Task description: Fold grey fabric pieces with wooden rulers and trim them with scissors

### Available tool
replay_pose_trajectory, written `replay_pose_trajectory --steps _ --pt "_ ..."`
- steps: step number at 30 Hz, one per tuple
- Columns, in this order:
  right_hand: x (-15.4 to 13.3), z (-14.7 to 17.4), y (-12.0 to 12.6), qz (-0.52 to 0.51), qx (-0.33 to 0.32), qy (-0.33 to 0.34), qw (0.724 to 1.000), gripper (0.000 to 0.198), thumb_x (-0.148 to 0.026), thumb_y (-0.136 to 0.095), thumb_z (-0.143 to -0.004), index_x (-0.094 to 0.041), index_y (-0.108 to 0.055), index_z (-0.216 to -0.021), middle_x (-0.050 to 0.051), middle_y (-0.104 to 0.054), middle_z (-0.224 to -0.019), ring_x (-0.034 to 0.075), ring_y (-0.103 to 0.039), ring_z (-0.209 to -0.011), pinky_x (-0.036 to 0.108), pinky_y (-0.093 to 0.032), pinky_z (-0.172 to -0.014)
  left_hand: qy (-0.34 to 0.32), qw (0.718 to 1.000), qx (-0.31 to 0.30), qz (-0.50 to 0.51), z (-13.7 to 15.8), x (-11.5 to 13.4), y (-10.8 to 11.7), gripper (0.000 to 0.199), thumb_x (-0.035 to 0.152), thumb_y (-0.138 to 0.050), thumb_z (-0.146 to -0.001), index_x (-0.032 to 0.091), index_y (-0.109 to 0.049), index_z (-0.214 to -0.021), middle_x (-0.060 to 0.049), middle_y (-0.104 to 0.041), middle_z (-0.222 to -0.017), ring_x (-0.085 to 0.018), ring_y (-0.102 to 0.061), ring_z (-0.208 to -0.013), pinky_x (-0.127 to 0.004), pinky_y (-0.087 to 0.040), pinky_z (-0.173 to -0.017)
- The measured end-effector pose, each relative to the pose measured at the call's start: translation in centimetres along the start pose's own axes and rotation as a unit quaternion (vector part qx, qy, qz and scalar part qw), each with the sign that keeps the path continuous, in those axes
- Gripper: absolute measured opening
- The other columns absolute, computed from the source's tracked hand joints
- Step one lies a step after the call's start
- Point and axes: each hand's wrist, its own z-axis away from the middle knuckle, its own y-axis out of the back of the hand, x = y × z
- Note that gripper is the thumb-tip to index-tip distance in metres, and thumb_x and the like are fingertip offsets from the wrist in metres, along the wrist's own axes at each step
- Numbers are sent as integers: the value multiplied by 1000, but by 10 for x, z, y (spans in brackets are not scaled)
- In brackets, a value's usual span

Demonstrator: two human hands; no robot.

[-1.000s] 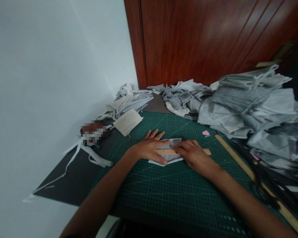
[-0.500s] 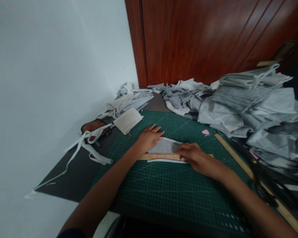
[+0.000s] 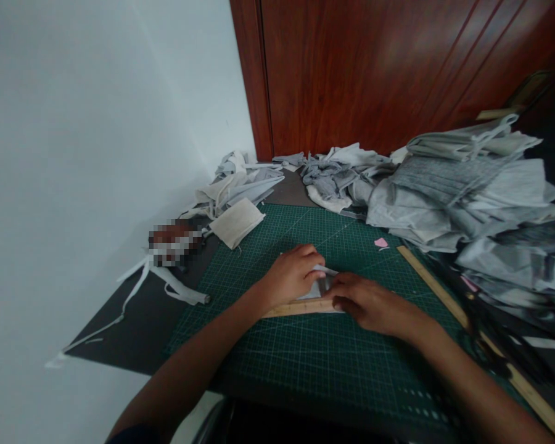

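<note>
A narrow wooden ruler [image 3: 300, 307] lies across a light grey piece of cloth [image 3: 309, 292] on the green cutting mat [image 3: 305, 357]. My left hand [image 3: 293, 275] is closed over the cloth, its fingers curled at the far edge, which looks raised and folded toward the ruler. To the right, my right hand [image 3: 367, 303] is closed at the ruler's end, thumb and fingers pinching ruler and cloth together. Both hands cover much of the cloth, and the ruler's right end is hidden.
A large stack of grey cloth [image 3: 444, 197] stands at the right, with more scraps [image 3: 333, 179] behind. A longer wooden ruler [image 3: 432, 283] and black scissors [image 3: 485, 345] lie right of the mat. A beige cloth [image 3: 237, 222] and white strips [image 3: 180, 291] lie left.
My left hand has gone from spread flat on the cloth to curled over its far edge and moved nearer and rightward. The cloth's far edge has come toward the ruler.
</note>
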Motion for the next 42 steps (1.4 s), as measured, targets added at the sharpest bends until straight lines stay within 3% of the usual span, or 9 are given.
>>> replay_pose_trajectory --steps 2,4,7,13,19,24,31,38,42 --pt "3 0 0 -10 4 -9 1000 28 -8 -55 -94 -25 -73 -106 6 -70 -110 23 -66 -104 34 -51 -90 -17 991 -109 71 1 0 -1 11 23 -60 -96 21 -70 -99 -3 -67 -98 -19 -61 -91 -30 -46 -80" --pt "7 0 0 -23 -2 -26 999 25 -9 -55 -93 -25 -72 -102 5 -71 -107 22 -67 -101 32 -51 -86 4 977 -174 126 2 -5 1 11 20 -59 -94 19 -70 -92 -1 -66 -87 -16 -59 -81 -28 -42 -72" --pt "19 3 3 -36 -7 -52 998 22 -9 -55 -90 -24 -69 -97 4 -70 -101 21 -66 -95 31 -49 -82 52 959 -213 179 2 -20 11 13 22 -59 -93 16 -69 -88 0 -64 -77 -14 -55 -69 -25 -38 -64" --pt "47 16 16 -55 -43 -122 990 17 -12 -54 -87 -23 -67 -90 1 -68 -88 19 -65 -82 29 -46 -72 76 930 -289 216 6 -48 38 11 21 -67 -81 16 -72 -90 0 -69 -79 -14 -61 -72 -24 -44 -68" --pt "36 15 20 -17 -29 -122 992 2 -22 -65 -86 -23 -66 -87 3 -66 -92 22 -62 -87 31 -45 -75 112 943 -262 173 9 -55 33 16 22 -71 -74 17 -67 -88 2 -62 -75 -15 -58 -71 -24 -42 -65" --pt "36 8 10 -21 7 -112 993 3 -23 -59 -89 -23 -58 -86 3 -64 -89 22 -60 -83 33 -45 -74 129 965 -207 98 15 -58 40 28 21 -74 -68 19 -64 -94 1 -59 -88 -18 -55 -84 -25 -39 -69" --pt "53 13 16 -62 14 -118 991 11 -31 -54 -94 -25 -63 -95 4 -66 -94 23 -63 -85 35 -48 -76 122 961 -236 73 15 -60 51 36 16 -72 -67 19 -63 -101 0 -60 -97 -19 -58 -93 -24 -44 -79" --pt "72 21 28 -86 -2 -140 986 18 -39 -56 -93 -24 -65 -91 2 -66 -83 22 -64 -76 33 -50 -68 132 964 -229 14 25 -56 54 50 18 -78 -65 24 -62 -113 -2 -58 -112 -26 -52 -115 -28 -43 -90" --pt "67 18 26 -68 26 -121 990 18 -36 -54 -96 -24 -67 -99 5 -70 -93 24 -67 -87 38 -54 -79 130 965 -226 -17 25 -58 53 52 22 -82 -65 25 -61 -112 -2 -57 -112 -27 -50 -116 -30 -42 -94"
